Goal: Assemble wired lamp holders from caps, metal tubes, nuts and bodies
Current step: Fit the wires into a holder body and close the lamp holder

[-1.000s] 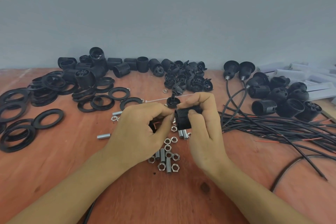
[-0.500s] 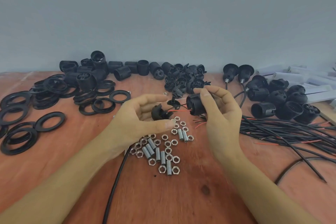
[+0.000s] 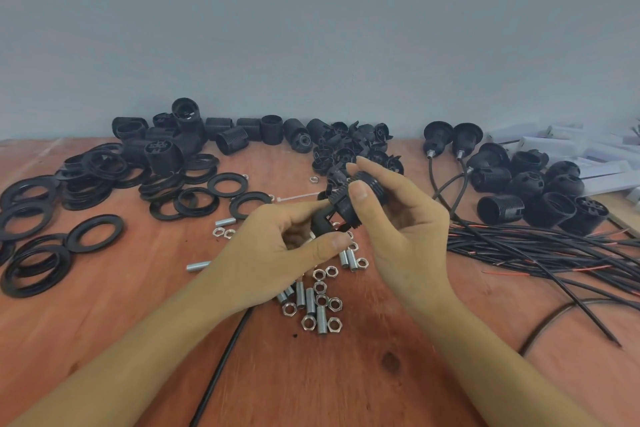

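At frame centre, your right hand pinches the body, likely light and rigid, by its grippy threads; your left hand grips the cap.

Small-parts assembly workshop, with a bench for lamp fittings

Heaps of black threaded rings, lamp holder bodies, hex nuts, threaded metal tubes and a bundle of black wires are lying sorted in batches across a bare reddish wooden tabletop that is standing against a plain grey wall.
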